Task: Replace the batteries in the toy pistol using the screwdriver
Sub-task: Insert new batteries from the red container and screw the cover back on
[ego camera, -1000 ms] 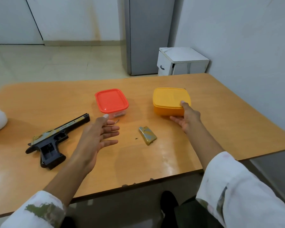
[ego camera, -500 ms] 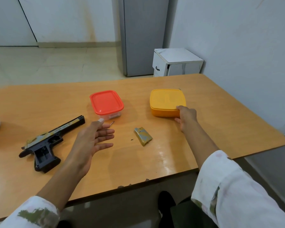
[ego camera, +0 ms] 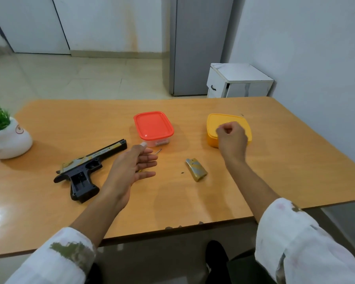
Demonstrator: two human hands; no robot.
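Observation:
The black and gold toy pistol (ego camera: 86, 169) lies on its side at the table's left, its grip compartment uncovered. The gold battery cover (ego camera: 196, 169) lies near the middle with a tiny dark screw (ego camera: 181, 172) just left of it. My left hand (ego camera: 131, 169) hovers open, palm turned right, above the screwdriver (ego camera: 158, 151), of which mostly the metal tip shows. My right hand (ego camera: 232, 140) has its fingers curled over the front edge of the yellow box's lid (ego camera: 228, 119).
A red-lidded clear box (ego camera: 153, 127) stands behind my left hand. A white pot with a green plant (ego camera: 8, 140) sits at the far left of the wooden table (ego camera: 70, 124). A white cabinet (ego camera: 238, 80) and a grey fridge (ego camera: 199, 46) stand beyond.
My right hand has moved from the yellow box's front side up onto its lid edge, fingers curling. My left hand has stayed hovering open. The camera has shifted left, showing the plant pot.

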